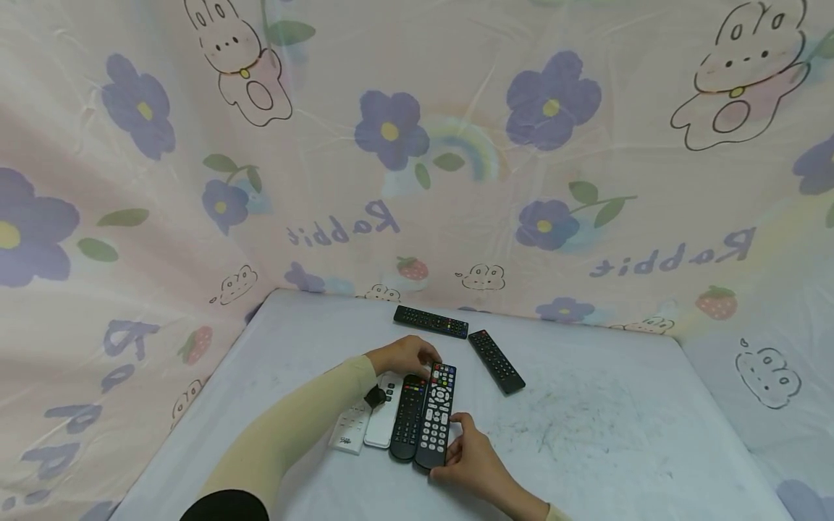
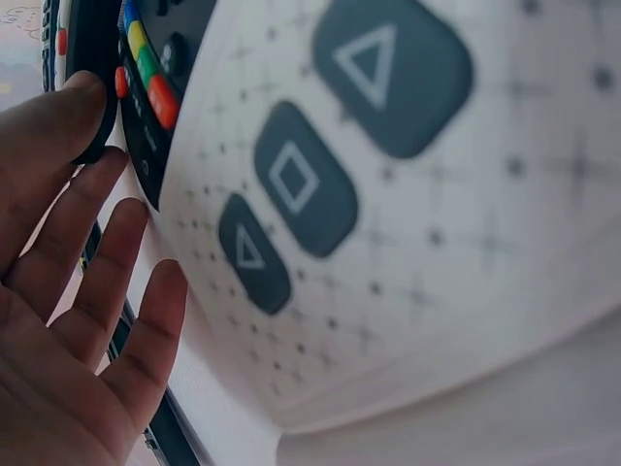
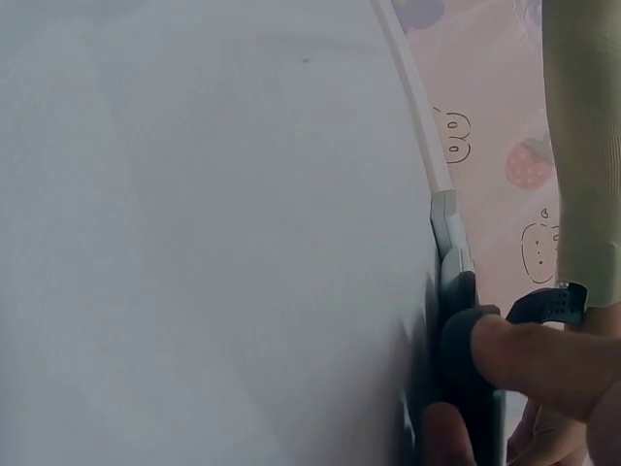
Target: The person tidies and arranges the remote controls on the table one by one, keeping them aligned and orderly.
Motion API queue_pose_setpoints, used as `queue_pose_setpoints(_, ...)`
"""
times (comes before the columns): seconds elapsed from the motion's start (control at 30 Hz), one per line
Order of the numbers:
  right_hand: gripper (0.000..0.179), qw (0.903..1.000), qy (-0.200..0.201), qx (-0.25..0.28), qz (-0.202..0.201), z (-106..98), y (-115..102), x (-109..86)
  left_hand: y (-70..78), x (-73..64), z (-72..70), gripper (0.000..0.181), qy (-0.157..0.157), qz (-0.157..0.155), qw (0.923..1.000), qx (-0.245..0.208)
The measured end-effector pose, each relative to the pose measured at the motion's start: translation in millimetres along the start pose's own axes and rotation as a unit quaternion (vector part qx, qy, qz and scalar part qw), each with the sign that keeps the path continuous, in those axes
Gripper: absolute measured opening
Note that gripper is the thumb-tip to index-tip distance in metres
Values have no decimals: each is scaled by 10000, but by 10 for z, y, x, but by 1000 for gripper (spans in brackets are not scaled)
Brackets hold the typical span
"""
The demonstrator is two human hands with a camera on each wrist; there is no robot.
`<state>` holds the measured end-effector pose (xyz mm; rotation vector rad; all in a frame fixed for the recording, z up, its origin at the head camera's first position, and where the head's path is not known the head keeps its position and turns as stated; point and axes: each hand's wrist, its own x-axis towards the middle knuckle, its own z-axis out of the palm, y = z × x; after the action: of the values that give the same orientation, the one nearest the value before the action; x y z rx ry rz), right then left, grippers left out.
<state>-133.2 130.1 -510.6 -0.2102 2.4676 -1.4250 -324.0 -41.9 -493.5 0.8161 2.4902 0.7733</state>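
Observation:
Both hands are on a black remote control with large white buttons (image 1: 435,420), the rightmost in a side-by-side row. My left hand (image 1: 405,356) pinches its far end between thumb and fingers; in the left wrist view the other fingers (image 2: 116,252) are spread loosely. At the near right end my right hand (image 1: 474,462) grips it, the thumb (image 3: 505,354) against its rounded end. Left of it lie a black remote with small buttons (image 1: 407,420), a white remote with dark buttons (image 1: 384,416) and another white remote (image 1: 352,427), partly covered by the left forearm.
Two more black remotes lie farther back: one nearly crosswise (image 1: 430,321), one slanted (image 1: 496,362) to the right. The white table (image 1: 586,434) meets a rabbit-and-flower printed curtain (image 1: 456,239) at its back and sides.

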Motion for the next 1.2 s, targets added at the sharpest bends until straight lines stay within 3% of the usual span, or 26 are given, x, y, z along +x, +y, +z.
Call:
queue_pose_setpoints(0.67,89,9990,-247,-359,-26,-92,28,7,-35,10,4,36,25,-241,9995,-178)
queue_pose_setpoints(0.83,73,9981,-186,-562,-194,-282,-51,33,-66,-30,-111,36,200,-99,9993,-286)
queue_pose_setpoints(0.97,56,9954,157,-844,-425,-486,-97,127,-133,-27,-226,37,480,-66,9979,-427)
queue_pose_setpoints(1.2,34,9869,744,-1263,-673,-851,-178,366,-240,-24,-373,39,1026,-340,9914,-739)
